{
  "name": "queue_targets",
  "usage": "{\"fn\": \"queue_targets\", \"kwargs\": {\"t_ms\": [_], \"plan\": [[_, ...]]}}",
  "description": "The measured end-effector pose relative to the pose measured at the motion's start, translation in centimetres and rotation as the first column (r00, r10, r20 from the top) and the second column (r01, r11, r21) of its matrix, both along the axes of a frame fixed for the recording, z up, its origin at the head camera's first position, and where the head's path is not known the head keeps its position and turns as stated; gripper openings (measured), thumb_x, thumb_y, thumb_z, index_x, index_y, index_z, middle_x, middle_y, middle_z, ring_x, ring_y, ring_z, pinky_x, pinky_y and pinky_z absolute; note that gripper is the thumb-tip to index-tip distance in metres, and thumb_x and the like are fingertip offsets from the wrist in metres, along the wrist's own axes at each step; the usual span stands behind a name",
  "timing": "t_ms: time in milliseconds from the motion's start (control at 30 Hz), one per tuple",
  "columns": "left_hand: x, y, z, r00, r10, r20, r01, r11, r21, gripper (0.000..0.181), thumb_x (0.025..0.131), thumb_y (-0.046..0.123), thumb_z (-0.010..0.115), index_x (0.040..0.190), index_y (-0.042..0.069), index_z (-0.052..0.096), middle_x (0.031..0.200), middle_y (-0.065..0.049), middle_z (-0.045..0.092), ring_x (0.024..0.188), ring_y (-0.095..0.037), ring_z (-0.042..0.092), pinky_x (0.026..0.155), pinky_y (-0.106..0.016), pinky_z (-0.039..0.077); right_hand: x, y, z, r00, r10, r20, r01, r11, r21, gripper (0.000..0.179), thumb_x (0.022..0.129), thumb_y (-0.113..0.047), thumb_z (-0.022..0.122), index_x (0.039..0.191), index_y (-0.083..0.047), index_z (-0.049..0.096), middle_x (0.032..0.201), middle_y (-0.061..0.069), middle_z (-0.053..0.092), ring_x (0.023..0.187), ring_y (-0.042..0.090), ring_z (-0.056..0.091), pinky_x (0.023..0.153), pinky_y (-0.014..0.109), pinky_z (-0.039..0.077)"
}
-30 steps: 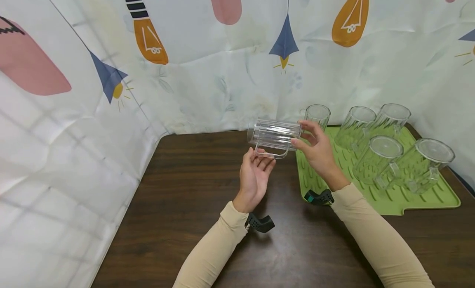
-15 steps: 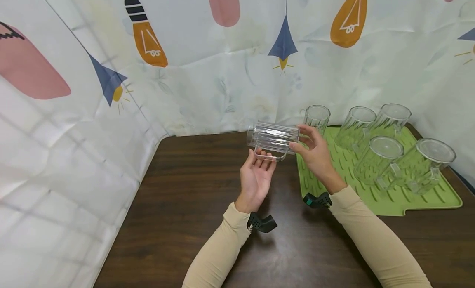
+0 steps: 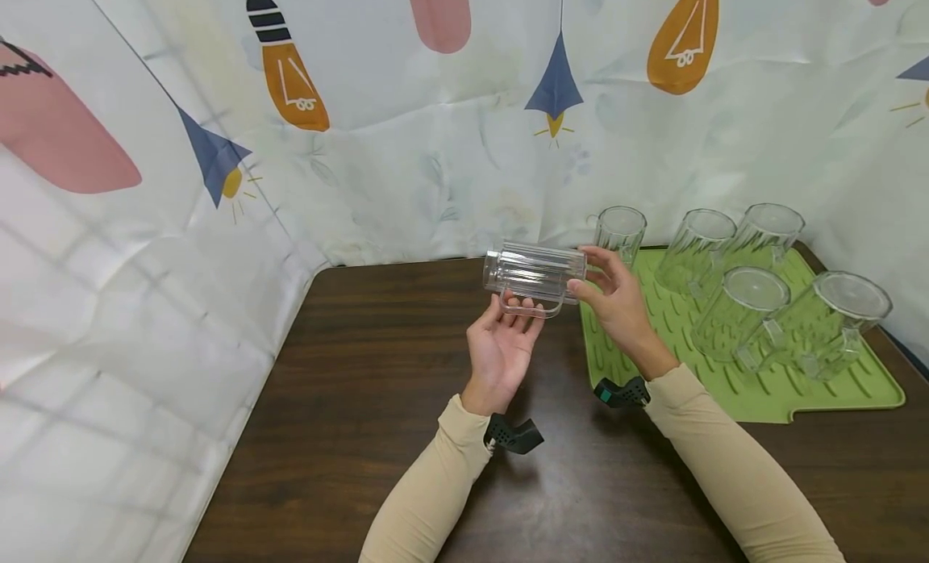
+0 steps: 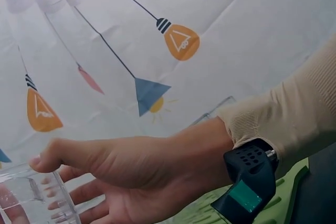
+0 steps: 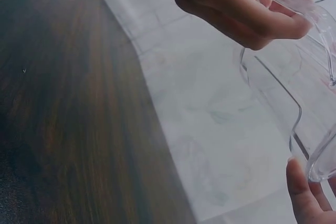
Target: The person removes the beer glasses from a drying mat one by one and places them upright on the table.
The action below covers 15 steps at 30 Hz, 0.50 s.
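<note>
A clear ribbed glass mug (image 3: 540,271) lies sideways in the air between both hands, its handle on the near, lower side. My left hand (image 3: 501,357), palm up, holds the handle with its thumb and fingertips. The base end is gripped between thumb and fingers of my right hand (image 3: 617,305). In the left wrist view, the right hand (image 4: 131,171) reaches around the mug's end (image 4: 37,198). The right wrist view has the left hand (image 5: 236,9) at the handle (image 5: 291,1) and the right hand's fingers (image 5: 302,192) at the mug's lower end.
A green ridged drying mat (image 3: 755,398) lies at the right of the dark wooden table (image 3: 348,402). Several glass mugs stand on it, including a front mug (image 3: 740,313) and one by the back wall (image 3: 620,228). A printed white curtain (image 3: 406,168) borders the back and left.
The mug has come down slightly in the head view, with both hands still on it. My left forearm has shifted a little to the right. Over the last half second almost nothing moves.
</note>
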State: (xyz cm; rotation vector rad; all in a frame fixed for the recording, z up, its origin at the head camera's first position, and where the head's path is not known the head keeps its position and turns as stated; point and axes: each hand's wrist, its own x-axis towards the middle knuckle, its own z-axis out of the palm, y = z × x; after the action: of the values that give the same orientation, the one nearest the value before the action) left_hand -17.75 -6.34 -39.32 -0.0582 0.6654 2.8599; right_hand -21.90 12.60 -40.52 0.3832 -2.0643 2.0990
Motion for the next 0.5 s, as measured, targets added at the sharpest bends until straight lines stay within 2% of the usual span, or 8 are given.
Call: {"fn": "queue_targets", "kwargs": {"t_ms": [233,500], "plan": [[0.18,-0.31,0.31,0.999,0.008,-0.041,-0.008,1.000,-0.009,0.036,0.113,0.027,0.036,0.093,0.016,0.063,0.079,0.009,0.066,0.085,-0.008,0.069,0.093,-0.030,0.058,0.10,0.00,-0.02,0.999,0.032,0.010,-0.032,0.999,-0.011,0.057,0.099,-0.007,0.067,0.150,-0.002,0.042,0.134,-0.007,0.055,0.119,0.008,0.061,0.087,0.016,0.058],[0.23,-0.45,0.82,0.988,0.003,-0.157,-0.019,0.994,-0.103,0.039,0.114,0.024,0.037,0.090,0.017,0.067,0.077,0.010,0.070,0.084,-0.006,0.070,0.089,-0.032,0.060,0.34,0.18,0.18,0.996,0.086,0.006,-0.086,0.995,-0.054,0.050,0.101,-0.005,0.060,0.148,-0.005,0.044,0.127,-0.004,0.057,0.116,0.005,0.064,0.088,0.017,0.057]]}}
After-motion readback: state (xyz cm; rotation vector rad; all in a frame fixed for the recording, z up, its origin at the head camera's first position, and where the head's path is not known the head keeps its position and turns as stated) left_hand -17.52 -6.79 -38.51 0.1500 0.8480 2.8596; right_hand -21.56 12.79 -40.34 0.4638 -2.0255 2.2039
